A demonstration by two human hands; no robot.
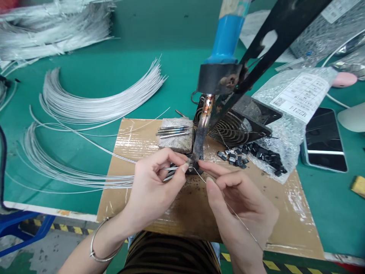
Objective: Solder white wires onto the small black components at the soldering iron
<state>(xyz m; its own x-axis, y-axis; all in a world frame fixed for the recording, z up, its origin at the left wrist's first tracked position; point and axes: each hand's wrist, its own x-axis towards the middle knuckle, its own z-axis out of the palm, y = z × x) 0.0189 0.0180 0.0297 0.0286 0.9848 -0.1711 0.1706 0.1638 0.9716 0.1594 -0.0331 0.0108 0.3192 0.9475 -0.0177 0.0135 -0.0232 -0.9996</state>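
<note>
My left hand point(155, 186) is closed, thumb and forefinger pinched at the end of white wires point(114, 182), right beside the tip of a soldering iron point(226, 38). How many wires it pinches, and what sits at their ends, is hidden by the fingers. The iron has a blue handle and points down, clamped in a black metal arm point(273, 45). My right hand point(239, 205) pinches a thin strand of solder wire point(242, 221), whose upper end reaches the iron's tip. The rest of the strand runs back over the palm.
A cardboard sheet point(256, 224) covers the green table's front. Behind my hands stand a block point(175, 144) with thin metal rods and a black fan point(236, 129). Small black parts point(264, 154) spill beside a plastic bag point(302, 87). A phone point(323, 137) and wire bundles point(105, 106) flank them.
</note>
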